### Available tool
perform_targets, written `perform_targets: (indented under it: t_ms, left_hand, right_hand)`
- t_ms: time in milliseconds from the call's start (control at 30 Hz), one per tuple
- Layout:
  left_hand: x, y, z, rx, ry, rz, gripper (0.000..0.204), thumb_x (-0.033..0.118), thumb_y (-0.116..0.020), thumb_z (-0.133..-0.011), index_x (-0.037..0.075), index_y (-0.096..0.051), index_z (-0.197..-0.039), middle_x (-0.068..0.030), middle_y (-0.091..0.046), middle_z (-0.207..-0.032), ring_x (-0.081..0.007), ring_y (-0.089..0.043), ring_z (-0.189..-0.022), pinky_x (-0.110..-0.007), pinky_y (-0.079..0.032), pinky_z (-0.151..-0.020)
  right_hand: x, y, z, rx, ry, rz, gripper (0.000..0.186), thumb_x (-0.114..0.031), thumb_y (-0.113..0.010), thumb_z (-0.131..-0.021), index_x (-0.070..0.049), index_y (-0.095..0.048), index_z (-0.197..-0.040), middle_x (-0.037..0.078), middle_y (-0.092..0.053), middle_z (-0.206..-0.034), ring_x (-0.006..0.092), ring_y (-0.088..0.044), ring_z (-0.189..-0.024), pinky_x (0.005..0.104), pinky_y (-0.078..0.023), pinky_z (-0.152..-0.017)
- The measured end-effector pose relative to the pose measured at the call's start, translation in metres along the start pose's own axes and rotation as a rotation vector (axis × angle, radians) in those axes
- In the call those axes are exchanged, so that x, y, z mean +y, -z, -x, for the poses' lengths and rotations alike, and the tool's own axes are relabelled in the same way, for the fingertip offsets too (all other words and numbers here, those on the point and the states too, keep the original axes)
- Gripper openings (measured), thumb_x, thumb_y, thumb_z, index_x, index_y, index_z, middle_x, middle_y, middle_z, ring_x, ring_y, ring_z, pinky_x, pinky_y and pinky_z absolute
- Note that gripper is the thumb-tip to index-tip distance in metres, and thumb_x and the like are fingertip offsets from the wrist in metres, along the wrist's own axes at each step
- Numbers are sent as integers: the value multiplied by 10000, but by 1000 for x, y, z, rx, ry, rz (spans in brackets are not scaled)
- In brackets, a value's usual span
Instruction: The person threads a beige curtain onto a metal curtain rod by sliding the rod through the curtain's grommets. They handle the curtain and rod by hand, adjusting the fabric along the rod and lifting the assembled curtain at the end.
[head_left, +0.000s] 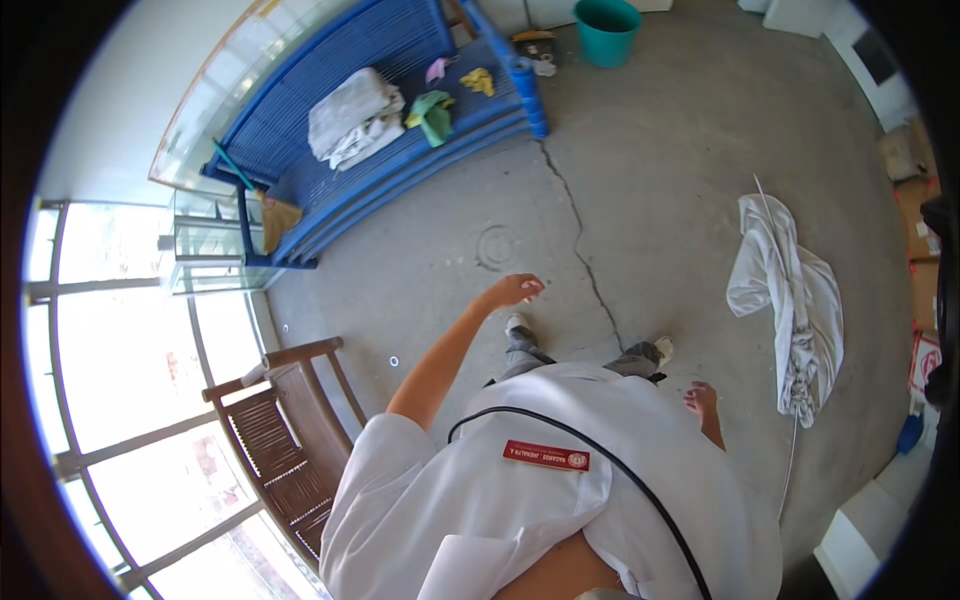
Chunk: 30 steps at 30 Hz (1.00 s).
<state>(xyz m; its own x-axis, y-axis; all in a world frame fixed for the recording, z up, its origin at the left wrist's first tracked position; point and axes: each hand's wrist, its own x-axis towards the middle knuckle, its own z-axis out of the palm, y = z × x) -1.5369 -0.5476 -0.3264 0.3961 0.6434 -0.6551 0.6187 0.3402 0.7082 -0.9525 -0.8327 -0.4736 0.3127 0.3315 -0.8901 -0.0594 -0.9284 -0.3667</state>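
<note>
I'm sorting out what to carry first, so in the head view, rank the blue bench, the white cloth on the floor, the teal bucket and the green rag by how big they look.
1. blue bench
2. white cloth
3. teal bucket
4. green rag
The bucket and rag look fairly close, and the bucket lies farther off near the rim, so that order is unsure.

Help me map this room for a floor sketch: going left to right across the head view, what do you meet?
Wooden chair → blue bench holding folded white cloth → left hand → teal bucket → right hand → white garment on a line → cardboard boxes.
</note>
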Motion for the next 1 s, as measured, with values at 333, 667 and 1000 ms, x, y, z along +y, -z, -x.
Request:
perform_targets:
  t_ms: [333, 667, 1000]
  left_hand:
    - [-253, 230, 69, 38, 527, 260, 420, 431, -605, -950, 140, -639, -1251, -65, -701, -1124, -199, -694, -894, -394, -549, -804]
    - [-328, 543, 37, 654, 393, 53, 410, 355, -677, -899, 55, -658, -1178, -134, -702, -1059, -264, -681, -941, -407, -533, -801]
    - [-284, 808, -203, 878, 235, -585, 731, 301, -841, -720, 112, -503, -1340, -137, -471, -1365, -343, -486, -1247, -491, -452, -975]
  right_hand:
    - [-192, -282, 68, -153, 60, 251, 347, -110, -501, -946, -96, -585, -1283, 158, -663, -1098, 329, -704, -921, 472, -580, -839]
    - [-347, -491, -54, -204, -234, 680, 228, -136, -531, -964, -121, -627, -1169, 148, -659, -930, 310, -683, -730, 492, -581, -674]
    - [-530, -735, 95, -291, 144, 64, 289, -167, -495, -1013, -94, -603, -1270, 100, -683, -1023, 187, -685, -864, 335, -551, -770]
